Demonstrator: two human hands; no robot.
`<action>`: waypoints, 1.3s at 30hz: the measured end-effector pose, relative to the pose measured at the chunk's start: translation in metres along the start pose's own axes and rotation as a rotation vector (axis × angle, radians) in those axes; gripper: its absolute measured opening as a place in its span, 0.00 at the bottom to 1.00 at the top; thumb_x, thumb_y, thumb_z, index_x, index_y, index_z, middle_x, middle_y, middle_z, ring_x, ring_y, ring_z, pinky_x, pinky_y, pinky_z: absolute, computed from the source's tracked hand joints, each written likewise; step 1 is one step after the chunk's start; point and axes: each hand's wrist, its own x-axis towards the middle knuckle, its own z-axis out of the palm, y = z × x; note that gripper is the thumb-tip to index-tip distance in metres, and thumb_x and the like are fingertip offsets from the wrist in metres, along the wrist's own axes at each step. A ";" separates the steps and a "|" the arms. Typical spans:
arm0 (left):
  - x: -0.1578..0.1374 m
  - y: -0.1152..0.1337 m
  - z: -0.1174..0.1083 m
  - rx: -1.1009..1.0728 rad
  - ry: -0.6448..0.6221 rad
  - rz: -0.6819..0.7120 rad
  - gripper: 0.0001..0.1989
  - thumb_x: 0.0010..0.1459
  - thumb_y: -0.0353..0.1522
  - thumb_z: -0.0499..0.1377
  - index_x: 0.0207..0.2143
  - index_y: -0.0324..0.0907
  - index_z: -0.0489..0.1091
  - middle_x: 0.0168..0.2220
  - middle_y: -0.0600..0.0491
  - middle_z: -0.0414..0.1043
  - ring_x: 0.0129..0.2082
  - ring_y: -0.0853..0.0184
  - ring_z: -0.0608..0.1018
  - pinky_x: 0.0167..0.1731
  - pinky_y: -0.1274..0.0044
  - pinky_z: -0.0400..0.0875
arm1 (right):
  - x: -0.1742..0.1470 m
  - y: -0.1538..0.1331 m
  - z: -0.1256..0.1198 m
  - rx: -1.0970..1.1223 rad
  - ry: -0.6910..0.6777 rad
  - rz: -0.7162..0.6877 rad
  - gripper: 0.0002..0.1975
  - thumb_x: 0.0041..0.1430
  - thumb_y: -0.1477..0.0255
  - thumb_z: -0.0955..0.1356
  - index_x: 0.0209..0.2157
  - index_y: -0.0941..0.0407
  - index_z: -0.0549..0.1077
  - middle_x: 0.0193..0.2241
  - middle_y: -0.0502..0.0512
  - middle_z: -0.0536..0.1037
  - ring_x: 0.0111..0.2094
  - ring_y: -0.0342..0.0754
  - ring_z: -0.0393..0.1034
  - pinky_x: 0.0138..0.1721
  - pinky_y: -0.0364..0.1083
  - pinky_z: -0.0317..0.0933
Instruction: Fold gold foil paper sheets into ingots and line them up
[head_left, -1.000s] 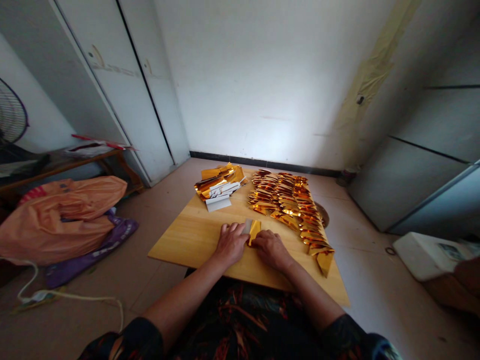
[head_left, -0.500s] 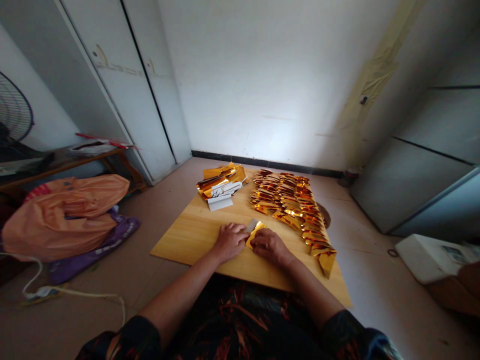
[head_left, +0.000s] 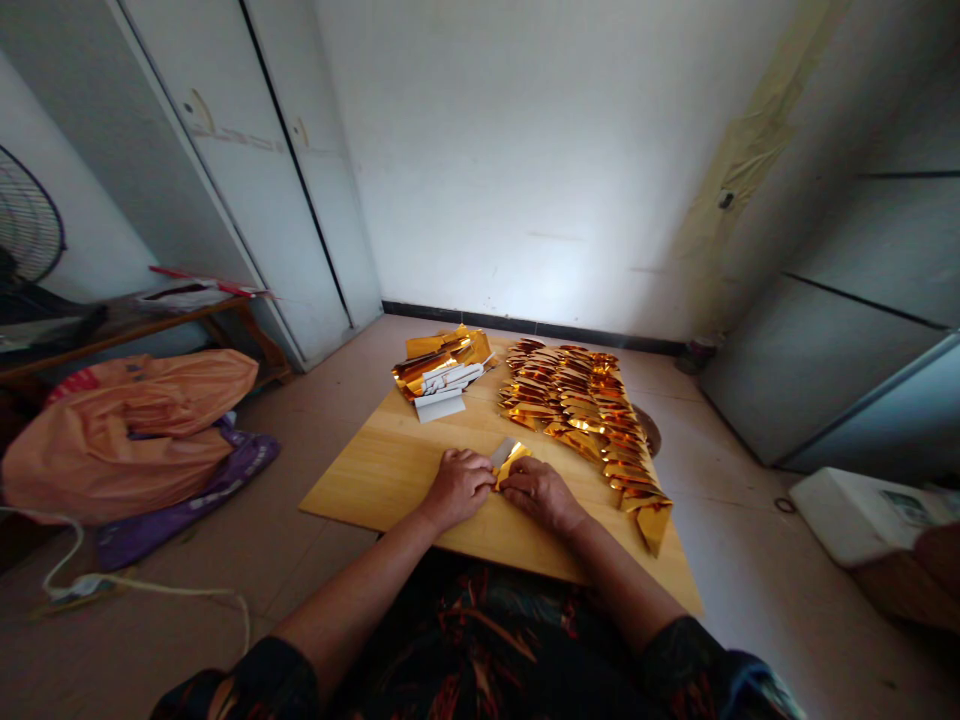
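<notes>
On the bench (head_left: 367,480), our left hand (head_left: 459,488) and right hand (head_left: 544,490) pinch foil (head_left: 514,464): probably light, crease-prone, best held by edges.

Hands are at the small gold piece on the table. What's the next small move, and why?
I'd probably ease the gold piece a little further over the grey strip with the right hand, the left hand steadying it: grey shows uncovered beside the gold, and both hands' fingers are at its near end.
</notes>
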 end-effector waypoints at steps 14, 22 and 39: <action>-0.008 -0.002 -0.004 -0.006 -0.010 0.029 0.07 0.56 0.31 0.57 0.32 0.48 0.75 0.42 0.56 0.77 0.43 0.66 0.74 0.45 0.69 0.55 | 0.009 -0.009 -0.002 -0.197 -0.104 0.016 0.10 0.65 0.72 0.61 0.31 0.56 0.72 0.32 0.54 0.73 0.35 0.45 0.65 0.35 0.43 0.53; -0.004 -0.001 -0.001 -0.011 -0.010 0.003 0.05 0.55 0.30 0.57 0.30 0.46 0.74 0.40 0.56 0.77 0.43 0.65 0.73 0.45 0.69 0.55 | 0.000 -0.006 -0.006 -0.060 -0.051 -0.025 0.05 0.60 0.70 0.67 0.36 0.53 0.75 0.37 0.53 0.75 0.38 0.46 0.67 0.39 0.43 0.55; -0.005 0.002 -0.002 0.065 0.042 0.076 0.08 0.60 0.32 0.54 0.33 0.48 0.74 0.38 0.55 0.78 0.40 0.66 0.73 0.49 0.66 0.53 | 0.006 -0.006 -0.001 -0.043 0.000 0.004 0.14 0.66 0.69 0.61 0.30 0.54 0.75 0.32 0.52 0.75 0.35 0.43 0.66 0.38 0.42 0.51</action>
